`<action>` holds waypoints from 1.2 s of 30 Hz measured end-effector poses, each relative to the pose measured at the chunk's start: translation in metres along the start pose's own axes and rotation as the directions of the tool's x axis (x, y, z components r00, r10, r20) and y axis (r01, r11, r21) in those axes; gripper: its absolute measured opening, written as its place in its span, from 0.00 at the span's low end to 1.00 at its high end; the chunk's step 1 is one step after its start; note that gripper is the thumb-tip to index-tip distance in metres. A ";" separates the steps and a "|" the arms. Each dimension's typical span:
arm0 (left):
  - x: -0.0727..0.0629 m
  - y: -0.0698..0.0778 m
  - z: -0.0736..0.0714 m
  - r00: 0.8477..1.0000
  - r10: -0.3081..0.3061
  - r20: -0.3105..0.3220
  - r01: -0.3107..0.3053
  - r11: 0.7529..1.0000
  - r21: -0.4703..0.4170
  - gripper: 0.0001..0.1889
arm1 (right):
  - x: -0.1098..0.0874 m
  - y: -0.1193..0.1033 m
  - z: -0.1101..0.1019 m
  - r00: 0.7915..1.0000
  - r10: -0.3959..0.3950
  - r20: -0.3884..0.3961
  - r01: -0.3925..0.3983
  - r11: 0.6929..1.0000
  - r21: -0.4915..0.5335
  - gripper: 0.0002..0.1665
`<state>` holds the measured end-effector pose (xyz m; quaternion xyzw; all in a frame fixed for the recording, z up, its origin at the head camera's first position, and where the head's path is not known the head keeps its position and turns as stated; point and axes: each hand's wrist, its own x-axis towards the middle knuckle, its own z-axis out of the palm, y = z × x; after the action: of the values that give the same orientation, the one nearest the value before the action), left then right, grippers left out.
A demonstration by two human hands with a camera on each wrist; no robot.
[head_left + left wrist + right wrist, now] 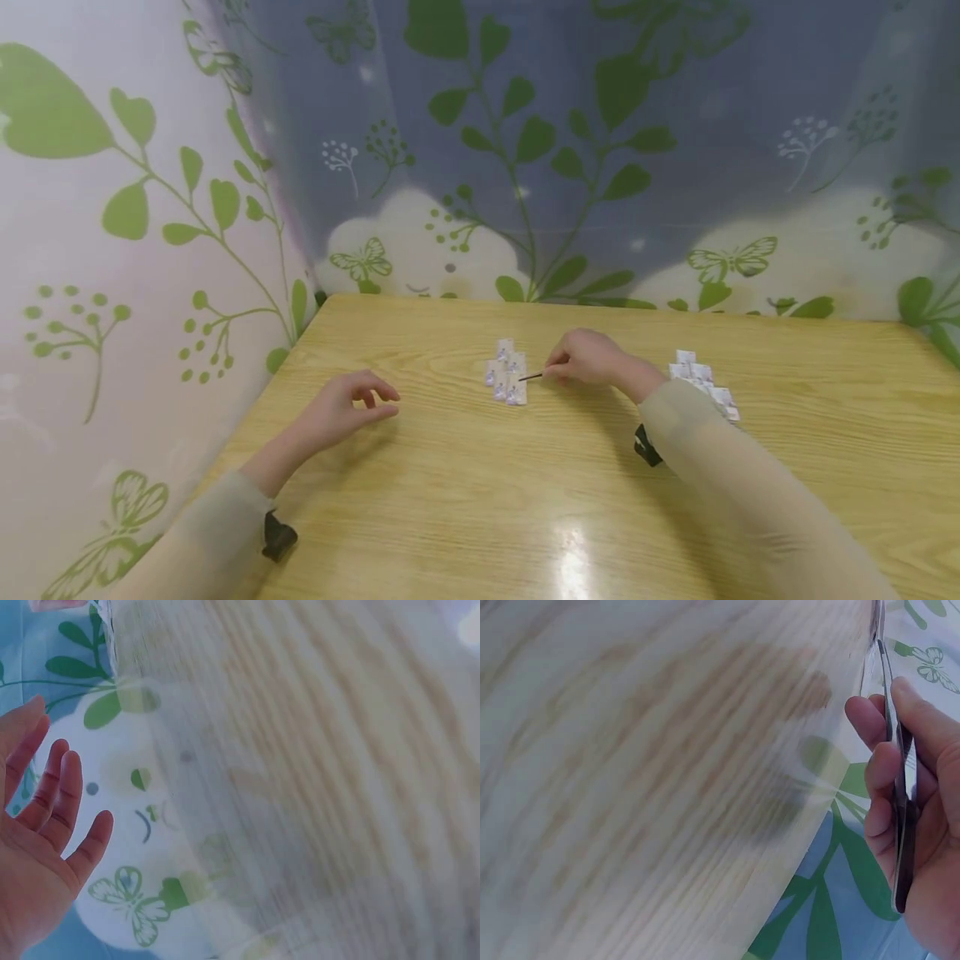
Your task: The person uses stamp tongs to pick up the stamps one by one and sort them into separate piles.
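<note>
My right hand (588, 358) pinches slim metal tweezers (904, 847). Their dark tip points left and lies at a small cluster of pale packets (515, 392) with purple print, near the table's middle. Whether the tip grips or touches a packet is too small to tell. Well to the left of that cluster, my left hand (348, 408) hovers over the table with its thumb and fingers apart and nothing between them. In the left wrist view its fingers are loosely spread.
A second cluster of small whitish packets (701, 375) lies right of the first, partly behind my right sleeve (735, 467). The wood-grain table (465, 500) meets a leaf-printed cloth (525, 167) along its back edge and another at the left.
</note>
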<state>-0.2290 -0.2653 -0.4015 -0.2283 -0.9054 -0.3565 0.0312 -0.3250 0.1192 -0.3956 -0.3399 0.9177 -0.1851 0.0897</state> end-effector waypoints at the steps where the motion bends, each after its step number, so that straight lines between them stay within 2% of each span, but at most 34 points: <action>1: 0.000 0.001 0.000 1.000 -0.003 0.000 0.003 1.000 -0.007 0.06 | 0.000 0.000 0.001 1.000 0.001 0.004 -0.001 1.000 -0.005 0.10; 8: 0.003 0.012 0.008 0.999 0.018 0.047 -0.016 0.999 -0.037 0.08 | -0.006 0.007 0.001 1.000 -0.004 0.001 0.004 1.000 -0.004 0.11; 14: 0.015 0.025 0.017 0.997 0.047 0.069 -0.044 0.998 -0.043 0.08 | -0.035 0.021 -0.010 0.999 0.042 -0.010 -0.042 0.999 -0.007 0.11; 20: 0.034 0.042 0.032 0.987 0.128 0.099 -0.125 0.991 -0.037 0.08 | -0.079 0.032 -0.031 0.998 0.062 0.009 -0.063 0.994 0.086 0.11; 24: 0.051 0.060 0.049 0.974 0.179 0.136 -0.177 0.984 -0.029 0.07 | -0.114 0.037 -0.041 0.998 0.062 -0.015 -0.059 0.986 0.153 0.13; 30: 0.075 0.090 0.080 0.945 0.241 0.222 -0.231 0.970 -0.069 0.08 | -0.169 0.053 -0.047 0.987 0.129 -0.094 -0.109 0.974 0.198 0.14; 34: 0.082 0.106 0.097 0.928 0.253 0.273 -0.245 0.967 -0.065 0.11 | -0.203 0.064 -0.044 0.971 0.176 -0.164 -0.145 0.972 0.184 0.09; 36: 0.083 0.113 0.104 0.925 0.237 0.295 -0.227 0.971 -0.068 0.12 | -0.217 0.068 -0.041 0.962 0.185 -0.201 -0.153 0.974 0.166 0.07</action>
<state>-0.2434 -0.0919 -0.3896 -0.3860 -0.8602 -0.3260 -0.0690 -0.2139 0.3211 -0.3766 -0.2305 0.9313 -0.2805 0.0305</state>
